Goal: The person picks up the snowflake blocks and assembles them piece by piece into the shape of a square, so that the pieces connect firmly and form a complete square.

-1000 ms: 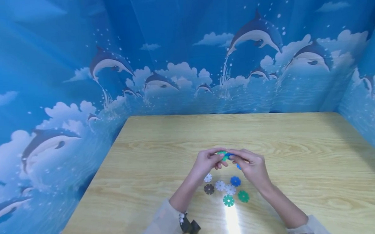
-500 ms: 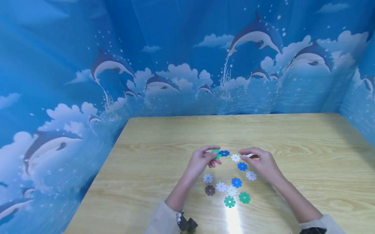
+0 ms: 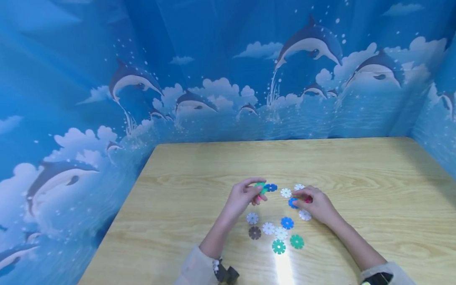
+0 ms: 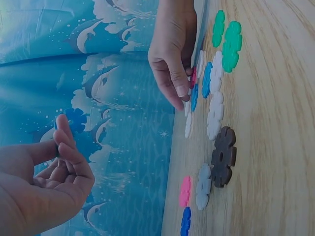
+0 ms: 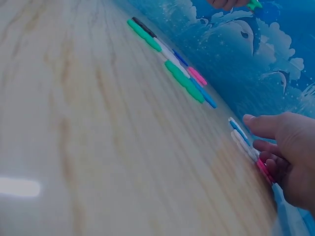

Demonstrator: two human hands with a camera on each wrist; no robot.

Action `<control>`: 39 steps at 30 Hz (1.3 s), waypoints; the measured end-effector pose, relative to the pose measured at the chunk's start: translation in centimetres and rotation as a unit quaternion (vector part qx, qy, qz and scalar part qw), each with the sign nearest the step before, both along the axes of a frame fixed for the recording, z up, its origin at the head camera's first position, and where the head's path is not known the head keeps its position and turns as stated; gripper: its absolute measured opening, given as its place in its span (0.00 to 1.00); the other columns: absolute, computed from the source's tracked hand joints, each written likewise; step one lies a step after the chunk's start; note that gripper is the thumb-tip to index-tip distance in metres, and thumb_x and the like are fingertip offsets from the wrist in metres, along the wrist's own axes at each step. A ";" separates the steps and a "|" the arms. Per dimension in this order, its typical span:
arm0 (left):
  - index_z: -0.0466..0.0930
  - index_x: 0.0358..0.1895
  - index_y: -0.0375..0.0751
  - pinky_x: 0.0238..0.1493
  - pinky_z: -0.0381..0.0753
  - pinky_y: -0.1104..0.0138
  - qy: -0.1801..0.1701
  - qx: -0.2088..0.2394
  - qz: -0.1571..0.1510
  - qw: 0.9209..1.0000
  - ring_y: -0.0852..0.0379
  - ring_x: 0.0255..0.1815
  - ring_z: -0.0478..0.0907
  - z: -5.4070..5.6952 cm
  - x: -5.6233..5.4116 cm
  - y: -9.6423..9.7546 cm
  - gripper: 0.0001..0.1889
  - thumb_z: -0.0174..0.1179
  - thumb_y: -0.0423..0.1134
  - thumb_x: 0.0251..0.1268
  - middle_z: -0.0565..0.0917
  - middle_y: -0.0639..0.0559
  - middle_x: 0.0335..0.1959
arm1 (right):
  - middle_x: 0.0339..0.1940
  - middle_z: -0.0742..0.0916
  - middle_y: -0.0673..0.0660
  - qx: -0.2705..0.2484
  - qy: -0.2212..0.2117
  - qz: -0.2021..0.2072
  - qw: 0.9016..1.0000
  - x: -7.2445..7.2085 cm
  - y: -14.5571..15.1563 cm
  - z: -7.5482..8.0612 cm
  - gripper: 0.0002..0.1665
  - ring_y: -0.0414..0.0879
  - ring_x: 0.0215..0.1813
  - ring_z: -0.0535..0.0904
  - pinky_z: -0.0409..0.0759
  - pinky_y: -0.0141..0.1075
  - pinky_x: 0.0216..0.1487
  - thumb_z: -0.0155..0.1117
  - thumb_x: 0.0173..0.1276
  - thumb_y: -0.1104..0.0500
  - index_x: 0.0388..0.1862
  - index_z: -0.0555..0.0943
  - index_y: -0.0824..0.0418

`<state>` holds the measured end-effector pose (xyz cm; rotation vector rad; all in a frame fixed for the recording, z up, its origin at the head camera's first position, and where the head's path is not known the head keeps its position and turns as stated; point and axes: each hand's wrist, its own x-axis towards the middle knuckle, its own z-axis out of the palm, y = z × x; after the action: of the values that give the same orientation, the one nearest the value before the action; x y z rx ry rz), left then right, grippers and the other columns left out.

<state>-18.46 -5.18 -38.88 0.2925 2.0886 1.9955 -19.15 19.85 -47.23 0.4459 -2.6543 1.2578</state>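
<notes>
In the head view my left hand (image 3: 246, 195) pinches a green snowflake disc (image 3: 260, 185) between thumb and fingers, raised over the table. A blue snowflake disc (image 3: 272, 187) sticks out from the green one's right side, also visible beyond the fingertips in the left wrist view. My right hand (image 3: 317, 203) reaches low over loose discs, thumb and forefinger apart. Its thumb overlaps a blue disc (image 3: 292, 203) on the table. Close by lie white discs (image 3: 286, 193) and a pink disc (image 5: 265, 168), partly hidden under the right hand.
Nearer me on the wooden table (image 3: 170, 228) lie several more discs: a brown one (image 3: 255, 233), white ones (image 3: 268, 228), a blue one (image 3: 287, 223) and green ones (image 3: 297, 241). Behind the table hangs a dolphin-print curtain (image 3: 217, 42).
Both hands were together at the green and blue discs. My right hand has let go and moved right and down to the loose discs; the left has drawn slightly left with the joined pair.
</notes>
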 end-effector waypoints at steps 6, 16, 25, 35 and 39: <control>0.75 0.54 0.37 0.32 0.78 0.64 -0.003 -0.004 -0.004 1.000 0.60 0.22 0.75 -0.2 0.1 0.0 0.15 0.56 0.34 0.64 0.83 0.45 0.25 | 0.36 0.78 0.52 0.032 -0.015 0.005 0.999 0.2 0.0 -0.2 0.17 0.45 0.34 0.68 0.71 0.33 0.31 0.71 0.54 0.55 0.43 0.83 0.60; 0.75 0.54 0.38 0.35 0.79 0.58 -0.003 0.002 0.006 1.000 0.60 0.22 0.75 -0.1 0.3 -0.1 0.15 0.55 0.35 0.64 0.83 0.45 0.25 | 0.35 0.79 0.51 0.009 -0.026 0.011 1.000 0.4 -0.1 -0.1 0.14 0.46 0.37 0.71 0.73 0.35 0.35 0.71 0.55 0.59 0.40 0.81 0.60; 0.75 0.54 0.38 0.36 0.79 0.55 -0.008 0.003 0.008 1.000 0.60 0.22 0.75 0.0 0.2 0.0 0.15 0.55 0.35 0.64 0.83 0.44 0.25 | 0.32 0.81 0.54 -0.071 -0.057 0.016 0.996 0.4 -0.1 0.3 0.11 0.46 0.35 0.76 0.76 0.31 0.34 0.67 0.57 0.67 0.40 0.79 0.62; 0.77 0.52 0.39 0.34 0.79 0.60 -0.009 0.011 0.008 1.000 0.60 0.21 0.75 0.1 0.0 0.1 0.14 0.56 0.34 0.64 0.82 0.38 0.28 | 0.38 0.82 0.59 -0.162 -0.154 -0.034 0.974 1.1 -1.0 3.5 0.20 0.54 0.41 0.79 0.80 0.36 0.39 0.65 0.62 0.57 0.51 0.78 0.66; 0.76 0.52 0.39 0.34 0.79 0.60 -0.005 0.012 0.006 1.000 0.60 0.21 0.75 0.2 0.1 0.1 0.14 0.55 0.34 0.64 0.82 0.36 0.29 | 0.37 0.83 0.59 -0.182 -0.156 -0.022 0.971 1.7 -1.8 5.8 0.23 0.55 0.42 0.79 0.79 0.40 0.40 0.64 0.62 0.53 0.53 0.77 0.65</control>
<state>-18.37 -5.10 -38.72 0.2742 2.0668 2.0274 -17.47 18.05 -41.46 0.1426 -2.5580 1.8853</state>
